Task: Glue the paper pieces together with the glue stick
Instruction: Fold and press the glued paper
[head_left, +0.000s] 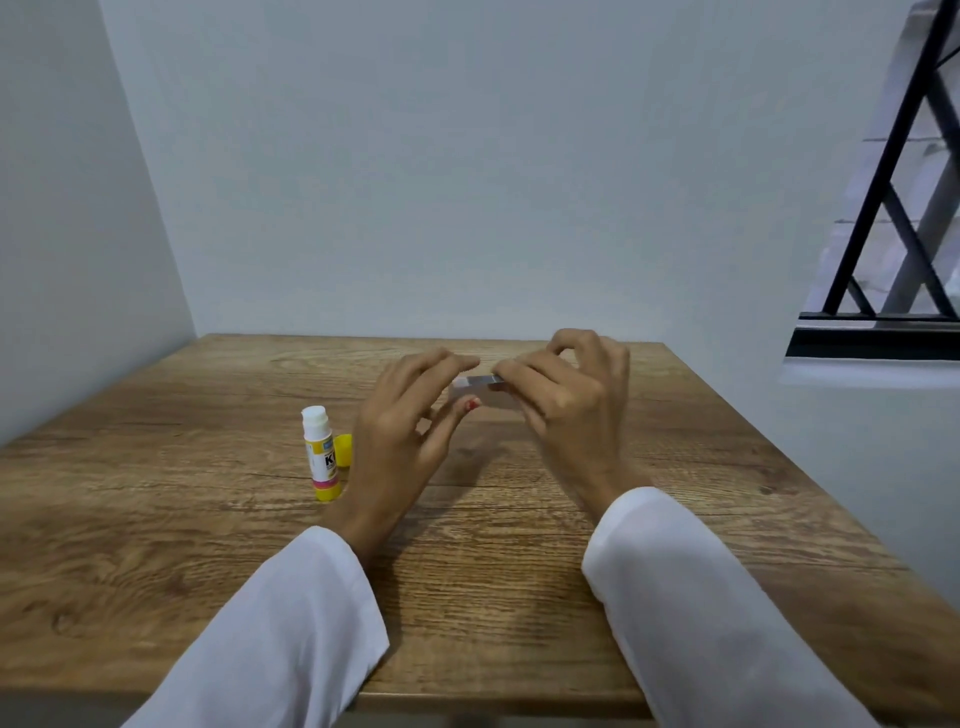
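Paper pieces: we saw the small white paper pieces raised just above the bench, between our two hands near its middle; how many pieces, and whether they already overlapped, we could not tell.
Left grip: our left hand pinched the near left edge of the paper between thumb and fingertips.
Right grip: our right hand was clenched lightly on the right end, fingers curled over the top edge.
Handling: we judged the paper very light, thin and floppy, easy to crease or tear, and likely tacky wherever glue had gone.
Where to hold: we reckoned the dry edges were best, pinched gently, with pressure kept for the joint.
Glue stick: it stood upright and uncapped on the bench, just left of our left hand.
Cap: the yellow cap lay just behind the stick.
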